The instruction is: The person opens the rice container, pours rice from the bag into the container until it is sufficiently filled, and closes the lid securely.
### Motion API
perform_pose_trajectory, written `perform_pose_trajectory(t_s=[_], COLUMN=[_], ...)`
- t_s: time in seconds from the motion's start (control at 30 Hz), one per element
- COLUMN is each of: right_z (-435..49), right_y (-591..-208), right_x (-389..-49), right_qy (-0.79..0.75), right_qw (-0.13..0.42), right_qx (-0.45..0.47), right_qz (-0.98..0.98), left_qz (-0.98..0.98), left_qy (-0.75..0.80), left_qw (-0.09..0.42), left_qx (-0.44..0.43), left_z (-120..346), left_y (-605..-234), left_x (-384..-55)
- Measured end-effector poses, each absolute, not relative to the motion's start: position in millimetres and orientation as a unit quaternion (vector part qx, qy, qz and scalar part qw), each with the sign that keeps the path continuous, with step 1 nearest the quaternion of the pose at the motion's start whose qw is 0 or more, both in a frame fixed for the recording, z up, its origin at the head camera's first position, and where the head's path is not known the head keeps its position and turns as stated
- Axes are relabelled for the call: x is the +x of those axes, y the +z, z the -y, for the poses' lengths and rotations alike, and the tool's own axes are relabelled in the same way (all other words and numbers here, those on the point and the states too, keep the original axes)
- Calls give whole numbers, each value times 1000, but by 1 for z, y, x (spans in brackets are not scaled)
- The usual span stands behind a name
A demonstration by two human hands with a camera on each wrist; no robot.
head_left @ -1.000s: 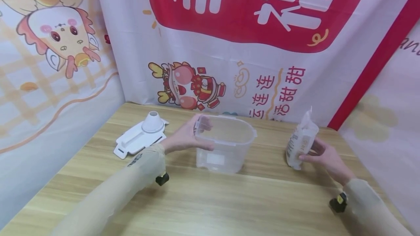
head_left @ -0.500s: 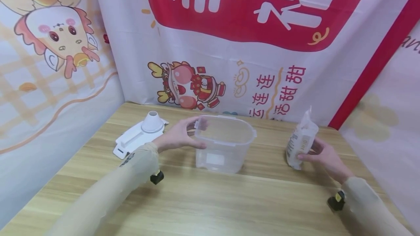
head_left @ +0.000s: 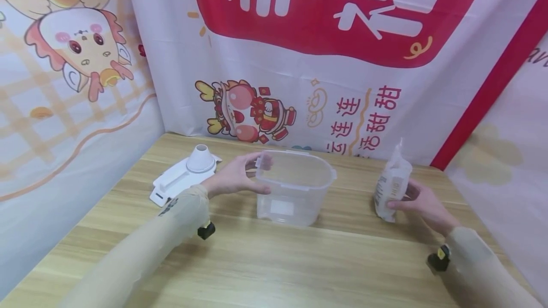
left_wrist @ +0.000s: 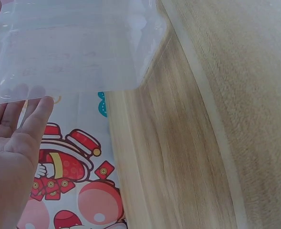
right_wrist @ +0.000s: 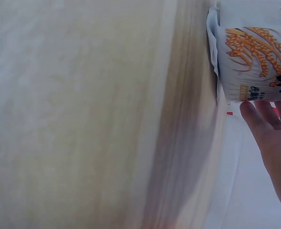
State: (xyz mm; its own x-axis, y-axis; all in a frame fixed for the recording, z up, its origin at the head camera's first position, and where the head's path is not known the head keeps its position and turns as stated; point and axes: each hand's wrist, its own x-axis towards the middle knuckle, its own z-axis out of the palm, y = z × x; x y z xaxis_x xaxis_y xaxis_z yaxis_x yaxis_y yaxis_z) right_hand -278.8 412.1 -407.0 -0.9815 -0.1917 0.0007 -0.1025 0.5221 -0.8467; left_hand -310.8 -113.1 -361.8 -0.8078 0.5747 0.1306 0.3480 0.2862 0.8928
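Hands apart: right hand (head_left: 424, 203) pinches white, wheat-printed plastic bag (head_left: 393, 183), near-upright on wood-grain table (head_left: 299, 270); left hand (head_left: 233, 176), fingers extended, at end of clear plastic tub (head_left: 305, 203), contact unclear. Bag judged soft, fairly weighty; best held mid-body. Tub probably light, flexible. White plastic cone-topped panel (head_left: 181, 182) lies farther left.

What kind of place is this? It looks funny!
Perhaps a little indoor work corner, set up with cloth walls. There's a wooden table, hanging cloth with cartoon pictures, and a plastic tub standing on the table.
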Motion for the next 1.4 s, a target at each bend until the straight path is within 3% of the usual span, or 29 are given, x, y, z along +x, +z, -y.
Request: perform_pose_trajectory(t_s=[0.83, 1.4], right_z=[-401, -372], right_y=[-399, -385], right_x=[-280, -276], right_qy=[-423, -429], right_qw=[8, 12], right_qx=[-91, -116], right_qz=[-901, -896], left_qz=[-798, -802], left_qy=[525, 519], left_qw=[111, 108], left_qx=[275, 275], left_z=[114, 113], left_y=[-363, -362], left_x=[-310, -310])
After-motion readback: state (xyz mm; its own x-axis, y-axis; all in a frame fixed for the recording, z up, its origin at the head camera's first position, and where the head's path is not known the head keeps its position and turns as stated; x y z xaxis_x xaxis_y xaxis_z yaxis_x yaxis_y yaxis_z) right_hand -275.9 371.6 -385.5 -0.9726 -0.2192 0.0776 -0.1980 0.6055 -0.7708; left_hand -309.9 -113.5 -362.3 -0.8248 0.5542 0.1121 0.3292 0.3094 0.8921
